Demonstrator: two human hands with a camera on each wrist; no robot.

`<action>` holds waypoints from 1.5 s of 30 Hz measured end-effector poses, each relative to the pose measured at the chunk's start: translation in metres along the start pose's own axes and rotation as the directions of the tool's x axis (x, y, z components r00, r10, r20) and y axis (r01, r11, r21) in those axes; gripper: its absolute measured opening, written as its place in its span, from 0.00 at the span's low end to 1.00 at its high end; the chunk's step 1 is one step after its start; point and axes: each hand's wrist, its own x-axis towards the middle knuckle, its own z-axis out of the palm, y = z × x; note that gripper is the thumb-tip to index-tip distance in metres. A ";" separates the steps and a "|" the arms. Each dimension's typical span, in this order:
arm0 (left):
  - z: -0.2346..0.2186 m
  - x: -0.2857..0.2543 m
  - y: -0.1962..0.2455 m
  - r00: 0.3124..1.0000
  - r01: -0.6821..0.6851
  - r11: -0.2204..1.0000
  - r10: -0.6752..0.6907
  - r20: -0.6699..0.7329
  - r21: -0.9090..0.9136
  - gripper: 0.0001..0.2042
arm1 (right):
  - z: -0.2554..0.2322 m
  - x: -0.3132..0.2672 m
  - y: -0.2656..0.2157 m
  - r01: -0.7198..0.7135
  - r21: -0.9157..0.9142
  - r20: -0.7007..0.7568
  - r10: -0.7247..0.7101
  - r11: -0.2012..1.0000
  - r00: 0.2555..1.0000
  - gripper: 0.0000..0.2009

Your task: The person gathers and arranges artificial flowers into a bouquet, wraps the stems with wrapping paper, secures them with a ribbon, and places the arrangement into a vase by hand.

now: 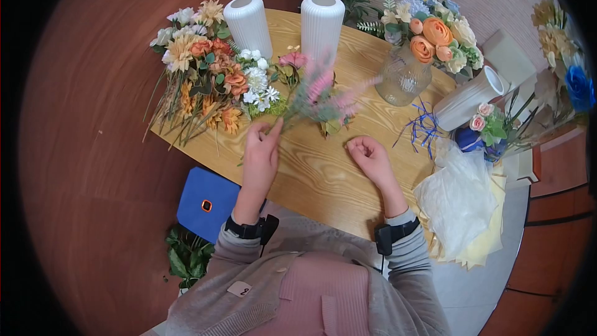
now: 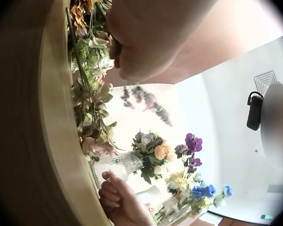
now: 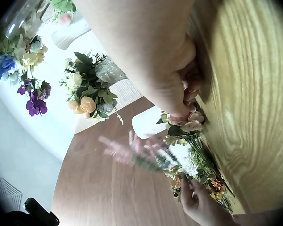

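Pinching a pink sprig (image 1: 319, 84) low on its stem, the left hand (image 1: 260, 150) sat at about 8 o'clock on the worktop (image 1: 317, 177), taking 6 o'clock as the person's side. That low hold probably kept the fingers off the blossoms, which leaned away toward 1 or 2 o'clock and looked blurred. The right hand (image 1: 372, 157) lay at 4 o'clock near the edge, its fingers loosely curled around nothing, perhaps because so light a stem needed only one of the hands.

The heap of orange flowers (image 1: 208, 74) lay at 10 o'clock, many stems pointing outward toward the near left edge, which likely made them easy to pick up. White flowers (image 1: 256, 79) lay just beside it, between the heap and the sprig.

Two ribbed vases stood upright beyond, the left vase (image 1: 250, 32) at 11 o'clock and the right vase (image 1: 322, 32) at 12, with no stems in their mouths; standing at the far side, they seemed to leave the middle free for handling. A glass vase (image 1: 400, 85) at 2 o'clock held a bouquet (image 1: 435, 34). Blue ribbon (image 1: 423, 129) at 3 and a crumpled white sheet (image 1: 457, 199) at 4 kept to the side, seemingly out of the way.
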 end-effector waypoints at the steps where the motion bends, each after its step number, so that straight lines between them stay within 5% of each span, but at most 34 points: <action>1: 0.004 -0.001 -0.005 0.999 -0.037 0.998 0.035 0.041 0.057 0.23 | 0.000 0.000 0.000 0.005 0.010 0.001 -0.005 1.000 1.000 0.04; 11: 0.000 -0.005 -0.010 0.996 0.075 0.990 -0.067 0.065 -0.119 0.20 | 0.004 0.002 0.001 0.019 0.037 -0.033 -0.018 0.999 0.999 0.04; 14: -0.015 0.001 -0.040 0.998 -0.001 0.998 -0.002 -0.056 -0.055 0.17 | 0.003 0.001 -0.002 0.008 -0.006 -0.038 -0.008 1.000 0.999 0.04; 16: -0.034 0.007 -0.060 0.967 0.083 0.991 -0.054 -0.248 0.107 0.15 | 0.004 0.000 -0.003 -0.006 -0.004 -0.048 0.005 1.000 0.999 0.04; 19: -0.060 0.011 -0.085 0.950 0.196 0.910 -0.082 -0.303 0.366 0.16 | 0.004 -0.001 -0.004 0.002 -0.007 -0.047 -0.003 1.000 0.999 0.05; 22: -0.070 0.012 -0.102 0.958 0.256 0.881 -0.176 -0.228 0.398 0.17 | 0.004 -0.001 -0.008 0.004 -0.011 -0.046 -0.004 1.000 0.999 0.05; 27: -0.074 0.013 -0.105 0.979 0.197 0.879 -0.149 -0.142 0.435 0.13 | 0.004 -0.002 -0.010 -0.017 -0.031 -0.052 0.015 0.999 0.999 0.05; 36: -0.064 0.013 -0.093 0.959 0.066 0.996 -0.047 -0.280 0.057 0.08 | 0.000 -0.002 -0.008 -0.047 -0.022 -0.004 0.047 0.999 0.999 0.05; 45: -0.050 0.005 -0.070 0.947 0.148 0.889 -0.253 -0.195 -0.432 0.10 | 0.001 -0.001 -0.004 -0.019 -0.024 -0.019 0.018 1.000 1.000 0.05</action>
